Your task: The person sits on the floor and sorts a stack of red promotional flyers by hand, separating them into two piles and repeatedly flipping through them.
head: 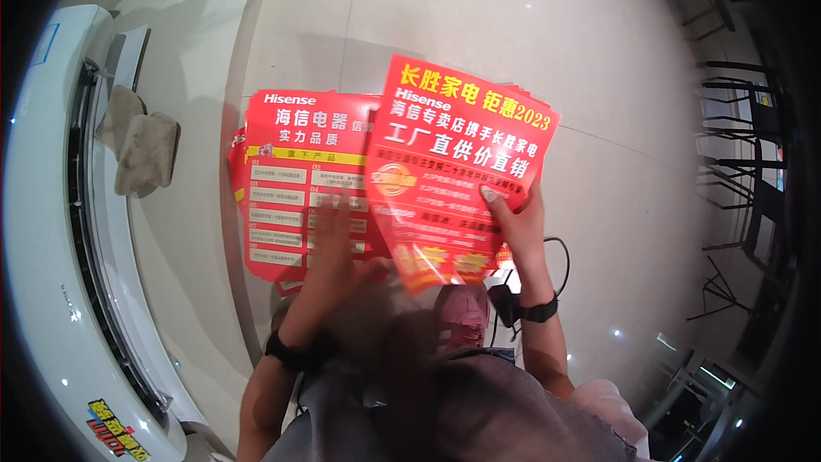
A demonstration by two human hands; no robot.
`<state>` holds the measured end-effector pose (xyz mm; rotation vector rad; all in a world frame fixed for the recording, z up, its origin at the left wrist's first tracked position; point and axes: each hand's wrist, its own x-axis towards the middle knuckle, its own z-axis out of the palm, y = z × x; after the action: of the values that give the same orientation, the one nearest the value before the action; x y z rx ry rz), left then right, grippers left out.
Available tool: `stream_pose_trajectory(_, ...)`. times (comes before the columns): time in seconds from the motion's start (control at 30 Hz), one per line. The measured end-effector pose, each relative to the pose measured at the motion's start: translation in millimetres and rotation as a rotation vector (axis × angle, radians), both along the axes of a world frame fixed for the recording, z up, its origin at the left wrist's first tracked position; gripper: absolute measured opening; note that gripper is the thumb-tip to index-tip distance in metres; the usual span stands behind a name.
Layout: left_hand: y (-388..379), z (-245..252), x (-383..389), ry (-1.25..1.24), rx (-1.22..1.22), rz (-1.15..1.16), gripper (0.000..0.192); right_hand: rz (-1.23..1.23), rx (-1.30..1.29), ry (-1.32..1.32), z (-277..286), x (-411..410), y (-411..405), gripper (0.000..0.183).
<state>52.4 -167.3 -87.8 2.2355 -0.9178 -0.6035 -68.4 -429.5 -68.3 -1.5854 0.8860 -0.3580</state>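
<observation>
My right hand (521,224) holds a red printed flyer (458,160) at its right edge, thumb on top. The sheet is tilted and bears yellow and white writing; its lower edge looks bent. Edges of more red sheets show behind it at the right. To the left, a pile of red Hisense flyers (292,102) with pale boxes lies overlapped in part by the held sheet. Over the lower part of this pile is my left hand (333,237), blurred, its fingers apart and no sheet gripped in it. Both wrists wear black bands.
A white air conditioner (64,205) stands along the left. Beside it, beige cloths (144,147) lie on a pale ledge. Below the sheets are a pink shoe (465,317) and a black cable (566,263). Dark chairs (744,160) stand on the tiled floor's far right.
</observation>
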Motion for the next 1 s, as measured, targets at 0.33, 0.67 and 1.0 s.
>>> stream_pose_trajectory(0.33, 25, -38, 8, -0.211, 0.322, 0.068, 0.135, 0.111, -0.937, 0.621, -33, -32, -21, 0.097)
stream_pose_trajectory(0.67, 27, -41, 4, -0.230, 0.361, 0.087, 0.113, 0.375, -0.787, 0.457, -25, -12, 20, 0.088)
stream_pose_trajectory(1.0, 49, -11, 32, 0.330, 0.050, 0.347, 0.052, 0.549, -0.521, 0.287, -3, -4, 50, 0.092)
